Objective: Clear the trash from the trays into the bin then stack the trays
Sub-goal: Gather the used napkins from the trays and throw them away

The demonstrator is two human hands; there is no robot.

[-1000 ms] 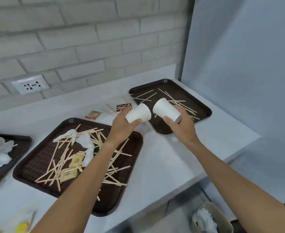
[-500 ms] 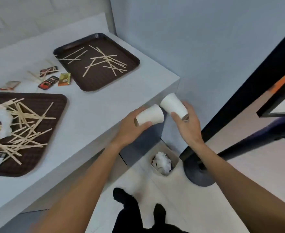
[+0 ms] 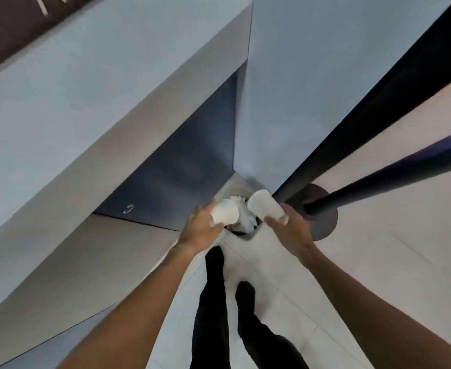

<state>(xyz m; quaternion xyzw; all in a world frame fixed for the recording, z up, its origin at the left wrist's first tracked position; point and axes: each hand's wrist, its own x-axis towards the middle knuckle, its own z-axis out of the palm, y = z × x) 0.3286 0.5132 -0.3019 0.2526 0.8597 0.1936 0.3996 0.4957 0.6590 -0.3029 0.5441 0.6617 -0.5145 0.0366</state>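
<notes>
My left hand [image 3: 201, 227] grips a white paper cup [image 3: 225, 213] lying on its side. My right hand [image 3: 290, 231] grips a second white paper cup [image 3: 264, 206], also tipped over. Both cups hang just above the small bin [image 3: 239, 191] on the floor in the corner, which holds crumpled white paper [image 3: 244, 218]. The bin is mostly hidden by the cups and hands. A corner of a brown tray [image 3: 11, 30] with wooden sticks shows on the counter at the top left.
The white counter [image 3: 107, 83] juts out to the left, with a dark recess below it. A grey wall rises behind the bin. A black pole [image 3: 378, 182] on a round base stands just right of the bin. My dark-trousered legs [image 3: 213, 302] stand on pale floor tiles.
The view has swung down from the counter to the floor. Both hands have carried the cups from above the counter's edge down to just over the bin.
</notes>
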